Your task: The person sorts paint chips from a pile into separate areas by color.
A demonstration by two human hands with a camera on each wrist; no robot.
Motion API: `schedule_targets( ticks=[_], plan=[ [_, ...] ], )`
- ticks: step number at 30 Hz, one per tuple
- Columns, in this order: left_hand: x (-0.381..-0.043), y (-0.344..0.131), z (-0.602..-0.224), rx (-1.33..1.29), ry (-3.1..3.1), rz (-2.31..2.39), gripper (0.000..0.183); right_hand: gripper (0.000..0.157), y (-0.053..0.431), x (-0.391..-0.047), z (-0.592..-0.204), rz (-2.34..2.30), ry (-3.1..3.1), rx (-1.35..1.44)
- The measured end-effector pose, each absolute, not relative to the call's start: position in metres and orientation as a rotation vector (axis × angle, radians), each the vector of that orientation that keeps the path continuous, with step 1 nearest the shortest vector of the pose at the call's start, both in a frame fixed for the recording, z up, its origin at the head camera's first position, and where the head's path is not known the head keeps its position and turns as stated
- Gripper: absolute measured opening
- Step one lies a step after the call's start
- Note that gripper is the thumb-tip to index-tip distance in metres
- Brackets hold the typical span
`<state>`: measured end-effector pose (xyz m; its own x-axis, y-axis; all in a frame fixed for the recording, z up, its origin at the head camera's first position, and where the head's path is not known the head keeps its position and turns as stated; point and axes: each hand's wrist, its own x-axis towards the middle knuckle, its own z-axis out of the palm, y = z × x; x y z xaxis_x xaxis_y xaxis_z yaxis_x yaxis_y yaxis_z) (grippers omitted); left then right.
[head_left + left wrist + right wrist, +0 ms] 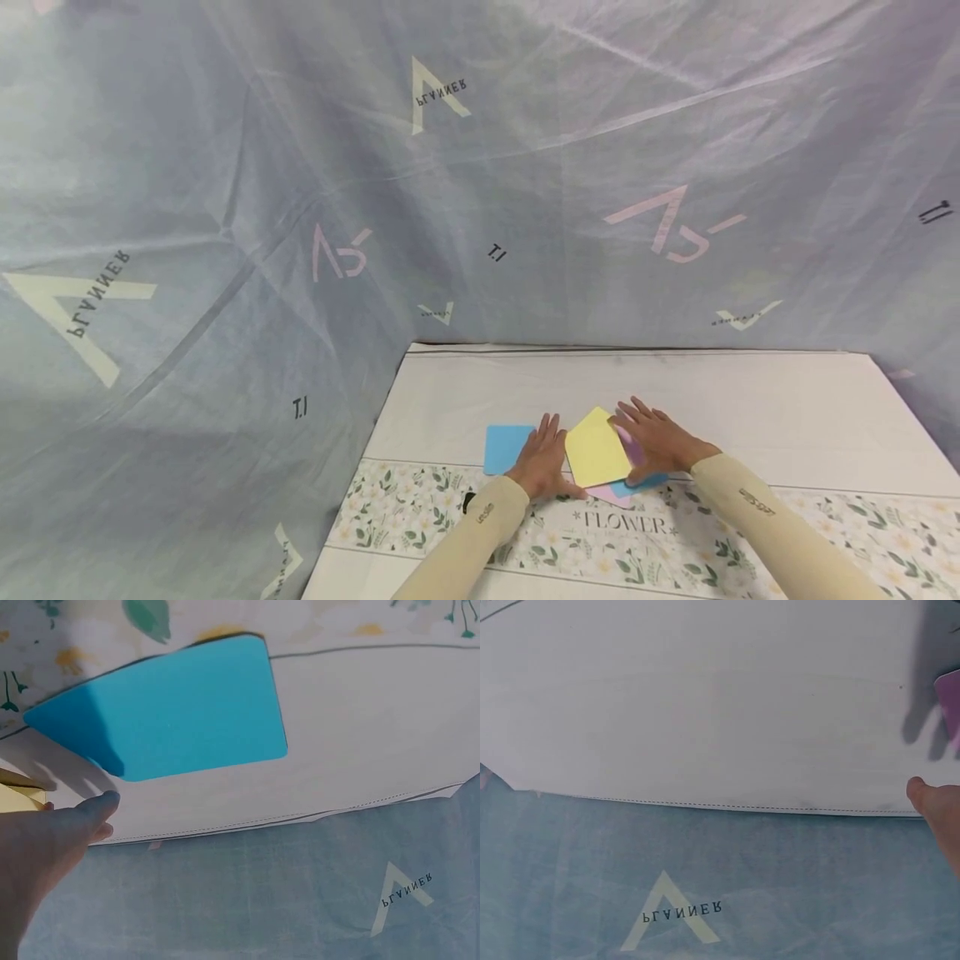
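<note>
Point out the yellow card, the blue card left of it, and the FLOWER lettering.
Yellow card (597,452): head view, middle of its face.
Blue card (180,712): left wrist view, middle of its face.
FLOWER lettering (625,522): head view, middle letters.

A floral white cloth (787,404) bears a blue card (504,450); overlapping cards (596,454) nearby.

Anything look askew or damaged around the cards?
The yellow card sits askew, with the purple card, pink card and partly covered blue card poking out unevenly around it. The other blue card lies apart, leftward. No damage shows on visible parts.
</note>
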<state>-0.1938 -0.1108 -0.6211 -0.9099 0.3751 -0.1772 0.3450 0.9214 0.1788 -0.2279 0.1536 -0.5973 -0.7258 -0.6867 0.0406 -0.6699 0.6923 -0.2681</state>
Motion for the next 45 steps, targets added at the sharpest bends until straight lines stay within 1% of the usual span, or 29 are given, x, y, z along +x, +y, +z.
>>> schedule_targets(
  ticks=[12, 19, 26, 32, 40, 45],
  plan=[
    [-0.201, -0.110, -0.621, 0.652, 2.893, 0.223, 0.119, 0.111, 0.160, -0.222, -0.596, -0.457, 2.837, -1.029],
    [-0.201, -0.108, -0.617, 0.717, 2.898, 0.228, 0.118, 0.110, 0.165, -0.217, -0.593, -0.505, 2.869, -1.040],
    [-0.204, -0.100, -0.611, 0.731, 2.883, 0.182, 0.120, 0.108, 0.174, -0.215, -0.594, -0.521, 2.894, -1.000],
    [-0.207, -0.090, -0.606, 0.731, 2.877, 0.135, 0.118, 0.106, 0.180, -0.214, -0.590, -0.559, 2.890, -0.932],
    [-0.210, -0.078, -0.605, 0.745, 2.860, 0.135, 0.120, 0.108, 0.190, -0.212, -0.589, -0.543, 2.908, -0.884],
    [-0.213, -0.070, -0.602, 0.752, 2.860, 0.132, 0.118, 0.108, 0.198, -0.212, -0.585, -0.544, 2.918, -0.862]
  ],
)
